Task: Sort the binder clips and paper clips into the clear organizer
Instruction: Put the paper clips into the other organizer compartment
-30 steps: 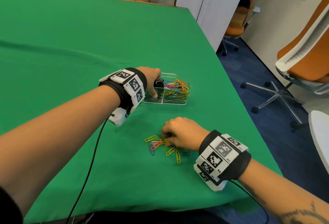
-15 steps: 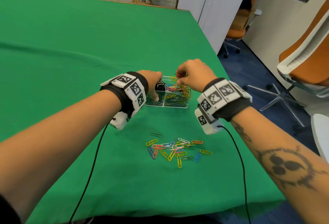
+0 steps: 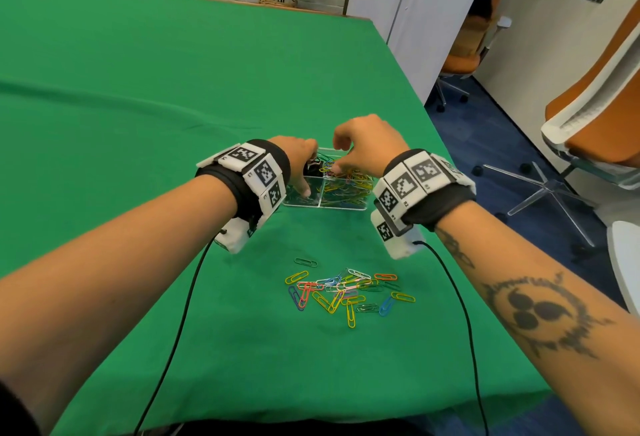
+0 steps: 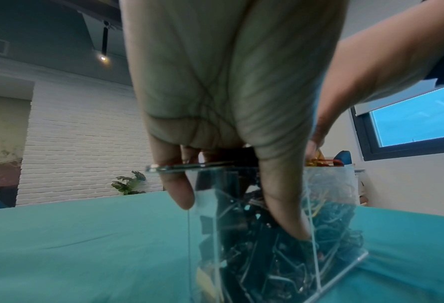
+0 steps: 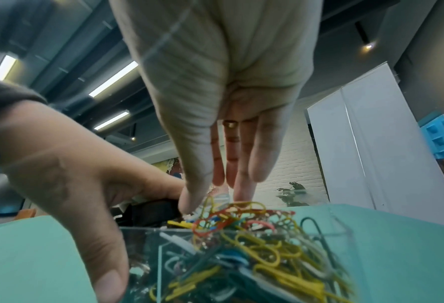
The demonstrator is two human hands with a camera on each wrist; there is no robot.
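Left hand (image 3: 298,161) grips upright organizer (image 3: 346,205); right hand (image 3: 367,148) above paper clips (image 5: 254,235).

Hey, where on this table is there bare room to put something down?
Bare green cloth spreads left of and beyond the clear organizer. It is crowded at the organizer, with both hands there, and at the loose paper clips on its near side.
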